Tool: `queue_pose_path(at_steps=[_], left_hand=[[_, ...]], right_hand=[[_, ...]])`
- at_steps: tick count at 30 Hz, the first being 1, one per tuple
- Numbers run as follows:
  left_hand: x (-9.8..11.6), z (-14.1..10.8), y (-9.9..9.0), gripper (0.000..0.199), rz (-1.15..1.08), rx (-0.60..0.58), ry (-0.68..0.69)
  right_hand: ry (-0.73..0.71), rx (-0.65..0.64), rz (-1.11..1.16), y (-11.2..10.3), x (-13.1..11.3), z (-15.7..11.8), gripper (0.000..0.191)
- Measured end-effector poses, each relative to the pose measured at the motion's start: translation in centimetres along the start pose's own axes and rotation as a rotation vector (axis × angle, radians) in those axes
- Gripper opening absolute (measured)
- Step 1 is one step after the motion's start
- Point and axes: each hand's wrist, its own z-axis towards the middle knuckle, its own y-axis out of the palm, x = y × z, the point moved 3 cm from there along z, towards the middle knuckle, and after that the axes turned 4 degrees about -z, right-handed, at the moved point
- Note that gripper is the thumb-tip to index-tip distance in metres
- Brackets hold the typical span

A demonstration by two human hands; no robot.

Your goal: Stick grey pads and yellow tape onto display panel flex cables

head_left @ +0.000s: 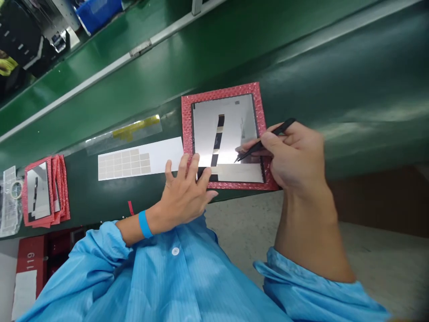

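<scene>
A flat display panel point(231, 134) with a mirror-like silver back lies on a pink bubble-wrap sheet point(221, 91). Down its middle runs a dark flex cable point(217, 141). My left hand point(184, 192), fingers spread, rests on the panel's lower left corner and the wrap's edge. Black tweezers point(258, 146) are pinched in my right hand point(295, 154), their tips over the lower part of the panel, beside the cable; whether they touch it I cannot tell. Left of the panel lies a white sheet point(164, 152) bearing rows of beige stickers point(125, 163).
A clear strip with yellow tape pieces point(137, 129) lies behind the sticker sheet. Far left, more panels on pink wrap point(47, 192) are stacked beside a tape roll point(16, 189). A metal rail point(140, 48) crosses behind the green bench; a blue bin point(98, 15) stands beyond.
</scene>
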Motion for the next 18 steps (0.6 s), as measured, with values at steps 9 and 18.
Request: queue_pose_path(at_steps=[9, 18], left_hand=[[2.5, 1.5, 0.9, 0.067, -0.026, 0.096, 0.041], [-2.5, -0.9, -0.3, 0.052, -0.359, 0.032, -0.286]], right_hand=[[0.112, 0.072, 0.006, 0.1, 1.0, 0.7, 0.032], [0.223, 0.047, -0.138, 0.4, -2.9, -0.9, 0.022]])
